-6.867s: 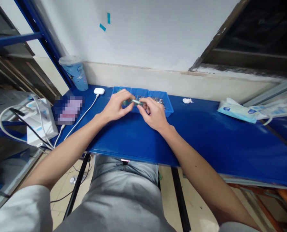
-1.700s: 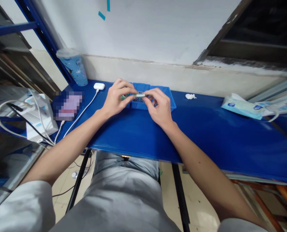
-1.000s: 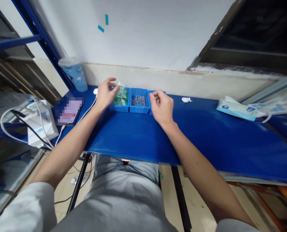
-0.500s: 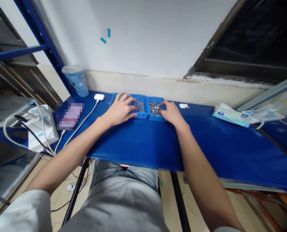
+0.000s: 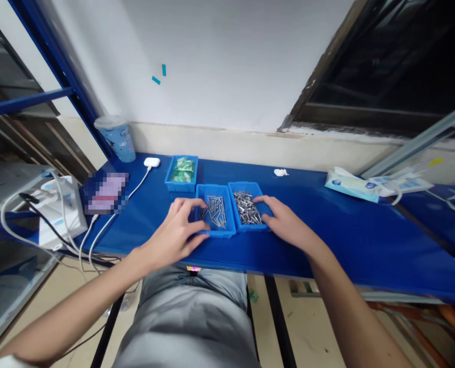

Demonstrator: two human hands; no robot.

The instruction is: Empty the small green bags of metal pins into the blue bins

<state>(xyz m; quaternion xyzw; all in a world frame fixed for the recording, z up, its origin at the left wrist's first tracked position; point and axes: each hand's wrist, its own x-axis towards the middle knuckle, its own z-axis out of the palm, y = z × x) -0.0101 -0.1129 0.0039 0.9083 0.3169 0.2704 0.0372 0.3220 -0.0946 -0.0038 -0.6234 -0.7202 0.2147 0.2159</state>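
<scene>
Two blue plastic bins stand side by side near the front of the blue table. My left hand [image 5: 177, 231] is closed on the left wall of the first bin [image 5: 215, 234], which holds loose silver screws [image 5: 214, 210]. My right hand [image 5: 285, 219] grips the right wall of the second bin [image 5: 243, 185], fingertips over its rim. That bin has a denser heap of short metal pieces [image 5: 245, 207], perhaps screws or bolts. Behind them to the left, a third blue bin [image 5: 179, 187] with green-and-clear small packets [image 5: 184, 167] stands apart from both hands.
On the left of the table are a patterned cup [image 5: 119, 142], a pixelated phone [image 5: 107, 193], a white charger case [image 5: 152, 162] and a power strip [image 5: 61, 212] with cables. A crumpled white scrap [image 5: 280, 173] and a tissue pack [image 5: 350, 186] lie to the right.
Both hands have drawn the two bins of metal pieces away from the wall toward me. The bin of green packets stays at the back, now uncovered. The view has shifted slightly.
</scene>
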